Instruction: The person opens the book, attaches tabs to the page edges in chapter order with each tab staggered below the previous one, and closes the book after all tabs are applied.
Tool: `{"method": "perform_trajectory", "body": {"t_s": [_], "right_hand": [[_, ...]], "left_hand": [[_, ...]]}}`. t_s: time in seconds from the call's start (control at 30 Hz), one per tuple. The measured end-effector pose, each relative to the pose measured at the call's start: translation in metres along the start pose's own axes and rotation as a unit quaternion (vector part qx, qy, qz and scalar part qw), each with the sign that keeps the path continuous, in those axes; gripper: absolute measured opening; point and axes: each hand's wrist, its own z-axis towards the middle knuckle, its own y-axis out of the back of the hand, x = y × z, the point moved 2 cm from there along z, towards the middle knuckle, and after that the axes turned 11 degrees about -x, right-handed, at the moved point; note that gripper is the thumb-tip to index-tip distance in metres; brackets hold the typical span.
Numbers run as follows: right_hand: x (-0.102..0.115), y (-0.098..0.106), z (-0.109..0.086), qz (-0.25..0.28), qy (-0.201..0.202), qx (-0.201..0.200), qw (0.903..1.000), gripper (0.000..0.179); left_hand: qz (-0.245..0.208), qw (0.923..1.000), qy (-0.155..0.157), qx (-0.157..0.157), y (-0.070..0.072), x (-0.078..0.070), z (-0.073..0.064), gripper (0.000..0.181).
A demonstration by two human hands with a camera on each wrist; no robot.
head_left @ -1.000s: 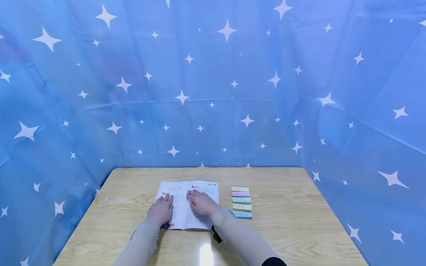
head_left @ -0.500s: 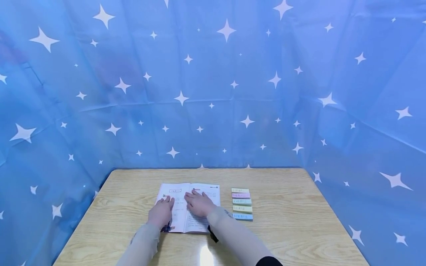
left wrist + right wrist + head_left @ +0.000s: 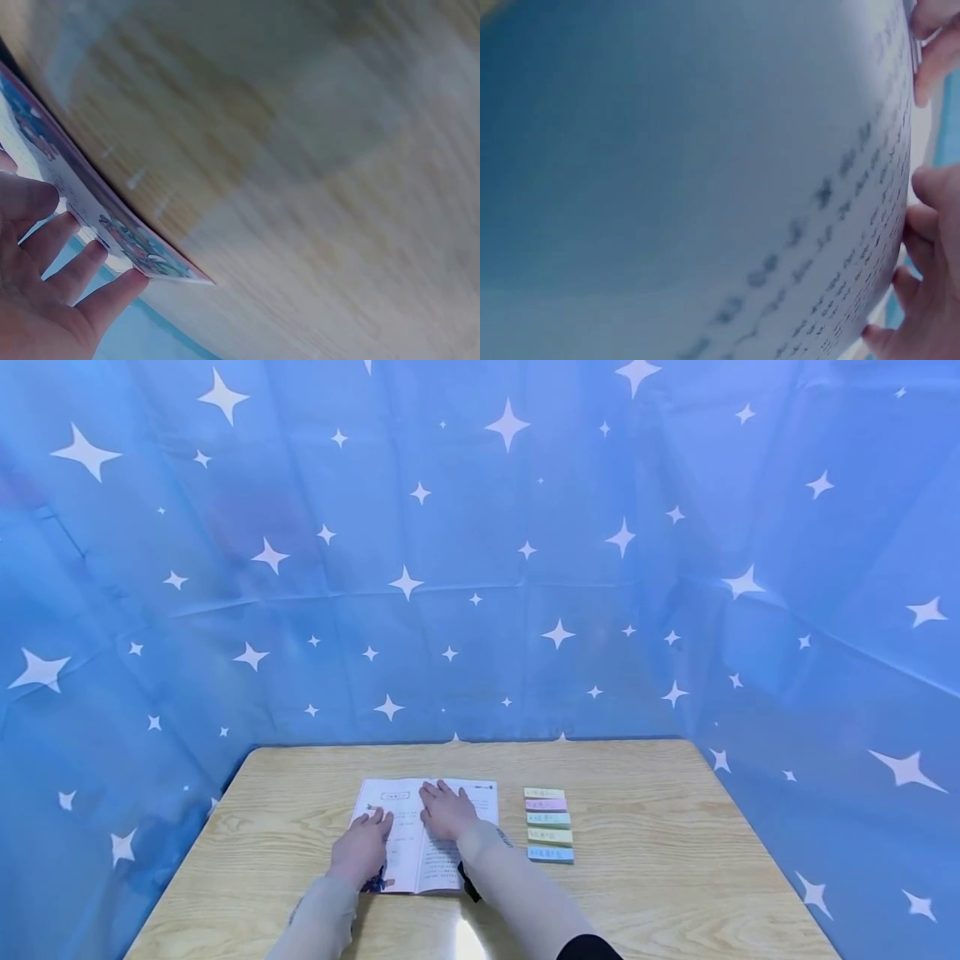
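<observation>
An open book (image 3: 405, 852) lies on the wooden table, its printed pages facing up. On the left page rests my left hand (image 3: 362, 846), fingers extended and a little spread; in the left wrist view its fingertips meet the page beside a colourful picture border (image 3: 142, 251). My right hand (image 3: 447, 811) lies flat over the upper part of the right page near the centre fold, fingers pointing up and left. Lines of print (image 3: 825, 225) on the page fill the right wrist view, with the right fingers (image 3: 922, 225) touching it at the right side. Neither hand grips anything.
Right of the book, several coloured paper strips (image 3: 550, 837) with handwriting form a column, yellow, pink, green and blue. The wooden table (image 3: 660, 860) extends to both sides. Behind and beside it hangs a blue curtain (image 3: 480, 543) with white stars.
My right hand has shifted slightly up the right page along the fold, its fingers pointing more upward. The left hand stays on the left page. The head view has tilted and shifted a little.
</observation>
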Motion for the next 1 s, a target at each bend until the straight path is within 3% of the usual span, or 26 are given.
{"method": "perform_trajectory", "body": {"t_s": [0.23, 0.47, 0.8, 1.0], "right_hand": [[-0.006, 0.000, -0.004, 0.010, -0.012, -0.007, 0.9999, 0.061], [-0.005, -0.013, -0.009, -0.019, 0.025, -0.007, 0.9995, 0.066], [0.004, -0.020, -0.030, 0.007, 0.054, 0.001, 0.9985, 0.075], [0.013, -0.025, -0.045, 0.028, 0.076, -0.006, 0.9967, 0.071]], "left_hand": [[0.002, 0.9999, -0.010, -0.002, 0.000, -0.006, -0.001, 0.042], [0.002, 1.0000, -0.002, 0.006, 0.001, -0.005, -0.002, 0.043], [-0.011, 0.9999, -0.003, 0.012, 0.003, -0.003, -0.003, 0.045], [-0.014, 0.9997, 0.004, 0.020, 0.003, 0.000, -0.002, 0.047]]}}
